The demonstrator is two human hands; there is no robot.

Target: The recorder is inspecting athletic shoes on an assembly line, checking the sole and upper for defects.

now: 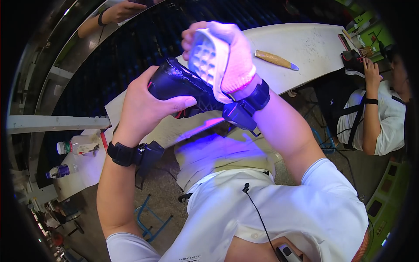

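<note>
bench: pale, dark specks on its top, runs across behind the work and off to the right.

co-worker at the far right, white sleeve, black band on the wrist, fingers on a dark shoe. second forearm at upper left, also banded; what its hand holds is too dark to make out.

blue stool, metal frame, on the floor at lower left.

black upper, red trim, glossy rim: held up in front of the person's chest, near side of the bench. left hand, bare, grip narrowed around it, thumb across the near side, fingers mostly hidden behind.

pale sole, gridded with hollows, stands tilted just right of the upper; lower end meets it, a gap shows higher up. right hand, in a light knitted glove, grip closed round the sole from the far side. violet-blue light falls on both and on the lap.

clear bottle at left, smaller bottle near it, purplish label.

knife, wooden handle, short blade, lying on the bench right of the gloved hand.
</note>
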